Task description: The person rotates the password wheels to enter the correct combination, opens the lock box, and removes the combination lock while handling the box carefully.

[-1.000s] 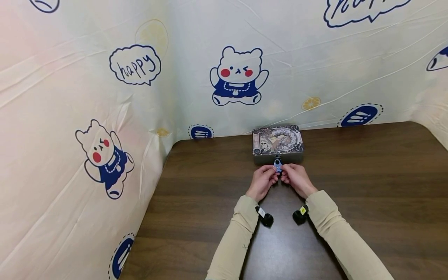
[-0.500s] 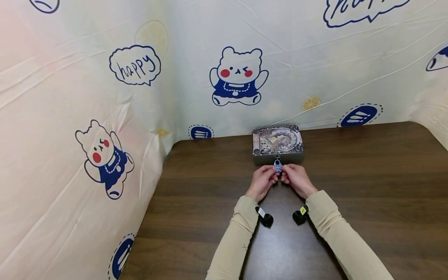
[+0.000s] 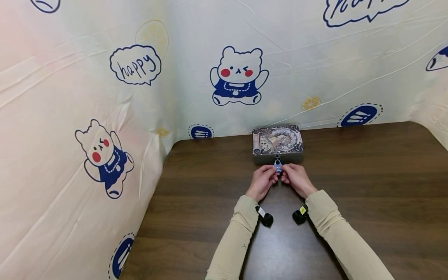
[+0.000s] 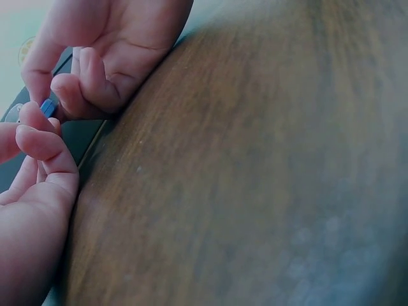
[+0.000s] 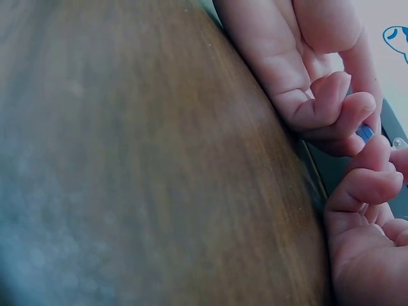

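Observation:
A tin box (image 3: 277, 140) with a dark ornate printed lid stands at the back of the table, lid down. At its front latch hangs a small blue padlock (image 3: 278, 166) with light marks on its face. My left hand (image 3: 261, 182) pinches the padlock's left side between thumb and fingers. From the right, my right hand (image 3: 296, 180) pinches the opposite side. In the left wrist view only a blue bit of the padlock (image 4: 48, 108) shows between the fingertips. The right wrist view likewise shows a sliver; the rest is hidden by fingers.
Brown wood-grain table (image 3: 206, 217) lies under both forearms. A pale printed cloth (image 3: 189, 77) with bears hangs close behind the box and along the left side. Small black cameras (image 3: 267, 220) are strapped at both wrists.

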